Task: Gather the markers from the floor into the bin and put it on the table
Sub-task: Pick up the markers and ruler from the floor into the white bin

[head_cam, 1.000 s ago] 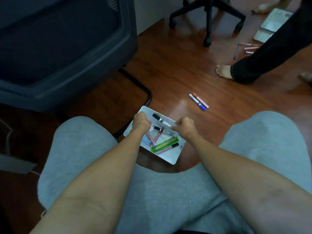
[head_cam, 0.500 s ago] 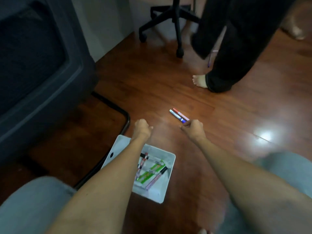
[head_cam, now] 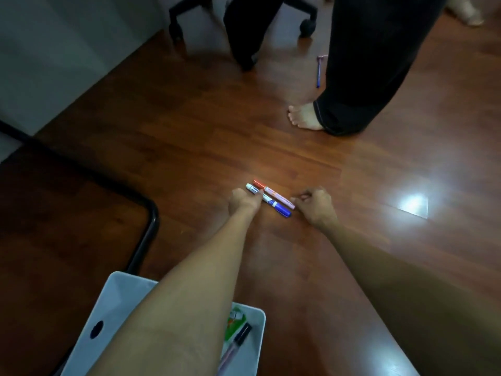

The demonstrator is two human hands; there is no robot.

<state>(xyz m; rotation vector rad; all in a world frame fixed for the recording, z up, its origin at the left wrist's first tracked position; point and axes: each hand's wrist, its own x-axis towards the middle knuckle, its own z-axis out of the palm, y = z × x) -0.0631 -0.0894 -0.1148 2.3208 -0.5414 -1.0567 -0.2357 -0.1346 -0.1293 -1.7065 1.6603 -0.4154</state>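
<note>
A glossy reddish-brown wooden floor (head_cam: pixel 189 137) fills most of the view, with a bright patch of reflected light (head_cam: pixel 412 206) at the right. A pale wall (head_cam: pixel 62 50) runs along the upper left. At the top stands the black wheeled base of an office chair (head_cam: pixel 244 12), and beside it a second person in loose black trousers (head_cam: pixel 363 63), one bare foot (head_cam: pixel 303 118) flat on the boards. A black metal tube frame (head_cam: pixel 147 221) bends across the left side.

At the bottom edge, partly hidden under the wearer's left forearm, sits a white plastic bin (head_cam: pixel 113 297) on the floor. Inside it show a green packet (head_cam: pixel 234 325) and a dark-capped marker (head_cam: pixel 235 346); the rest of its contents are covered.

In the middle of the floor, well apart from the bin, two markers lie side by side and touching: a blue marker (head_cam: pixel 273 205) and a red marker (head_cam: pixel 273 196). The left hand (head_cam: pixel 244 203) is curled with its fingertips on the white end of the blue marker, which lies on the floor. The right hand (head_cam: pixel 315 206) is loosely curled, its fingertips just at the near ends of both markers; whether it has hold of either cannot be told.

Further off, beside the trouser leg, a purple pen (head_cam: pixel 319 73) lies on the floor.
</note>
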